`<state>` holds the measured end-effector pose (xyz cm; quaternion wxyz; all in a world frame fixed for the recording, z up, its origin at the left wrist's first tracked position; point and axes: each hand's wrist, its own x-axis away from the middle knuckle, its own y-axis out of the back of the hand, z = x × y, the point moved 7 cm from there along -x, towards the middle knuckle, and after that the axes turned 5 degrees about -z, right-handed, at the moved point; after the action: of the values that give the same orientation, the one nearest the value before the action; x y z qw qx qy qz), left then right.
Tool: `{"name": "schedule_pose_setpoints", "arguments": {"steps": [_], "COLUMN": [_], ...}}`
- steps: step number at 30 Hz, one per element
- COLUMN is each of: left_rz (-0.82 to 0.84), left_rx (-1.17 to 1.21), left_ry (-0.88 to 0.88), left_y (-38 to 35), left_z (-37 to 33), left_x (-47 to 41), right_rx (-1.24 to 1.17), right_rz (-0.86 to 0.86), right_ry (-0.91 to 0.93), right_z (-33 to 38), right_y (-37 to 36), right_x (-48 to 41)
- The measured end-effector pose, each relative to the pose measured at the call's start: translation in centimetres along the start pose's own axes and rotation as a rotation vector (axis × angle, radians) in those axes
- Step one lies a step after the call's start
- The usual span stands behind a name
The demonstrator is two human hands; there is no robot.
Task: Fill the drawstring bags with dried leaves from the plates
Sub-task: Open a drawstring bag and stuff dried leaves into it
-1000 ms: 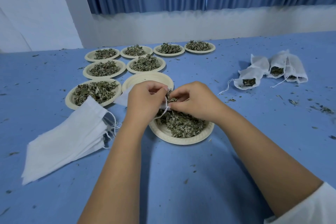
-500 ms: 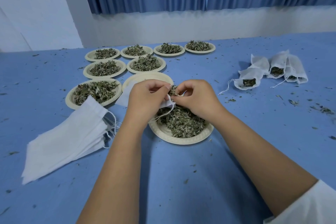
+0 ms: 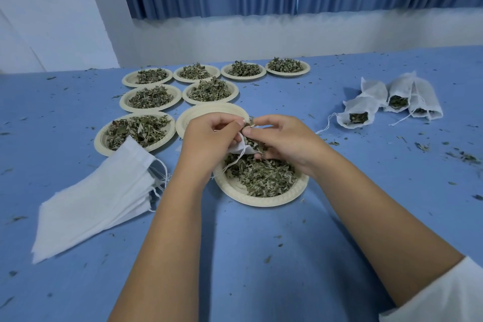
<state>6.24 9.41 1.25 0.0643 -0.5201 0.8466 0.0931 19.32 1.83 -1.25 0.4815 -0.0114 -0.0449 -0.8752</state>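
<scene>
Right hand (image 3: 282,138) has come up off the plate (image 3: 261,201), pinching a tuft (image 3: 250,122) at the bag (image 3: 239,148) mouth. Left hand (image 3: 209,144) pinches the bag open, above the plate's 12 o'clock edge. Another load going in. Plate still mostly full of leaves (image 3: 261,178). Filled bags (image 3: 366,112) at 2 o'clock, spares (image 3: 104,196) at 8.

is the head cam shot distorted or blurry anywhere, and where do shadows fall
Head view: wide-angle stretch, forearms swell toward the bottom edge; light soft and even, no glare, faint shadows on the table between the arms; left hand gripping the drawstring bag and right hand pinching dried leaves look slightly soft; far plates less crisp.
</scene>
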Motion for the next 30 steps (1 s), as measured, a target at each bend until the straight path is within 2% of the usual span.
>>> {"name": "schedule_pose_setpoints", "arguments": {"steps": [4,8,11,17,20,25,30], "left_rz": [0.039,0.151,0.162,-0.023,-0.079,-0.082,0.002], "left_rx": [-0.050,-0.013,-0.055,-0.082,-0.088,-0.105,-0.138], "left_ry": [-0.010,-0.011,-0.031,-0.056,-0.045,-0.048,-0.048], "left_y": [-0.3,-1.5,-1.8,0.4,1.0,1.0,0.3], "left_z": [0.1,-0.2,-0.3,-0.1,0.2,0.3,0.1], "left_x": [0.0,0.6,0.8,-0.1,-0.3,-0.4,-0.2], "right_rx": [-0.038,0.106,0.147,-0.040,-0.073,0.054,0.132], "right_rz": [-0.036,-0.123,-0.155,0.033,0.045,0.168,0.074], "right_ry": [0.009,0.096,0.140,-0.015,-0.058,-0.016,0.081], "right_z": [-0.3,-0.1,0.1,0.7,0.9,0.9,0.6], "right_y": [0.0,0.4,0.3,0.6,1.2,0.4,-0.3], "right_x": [-0.1,0.1,0.1,-0.1,0.0,0.8,0.4]}}
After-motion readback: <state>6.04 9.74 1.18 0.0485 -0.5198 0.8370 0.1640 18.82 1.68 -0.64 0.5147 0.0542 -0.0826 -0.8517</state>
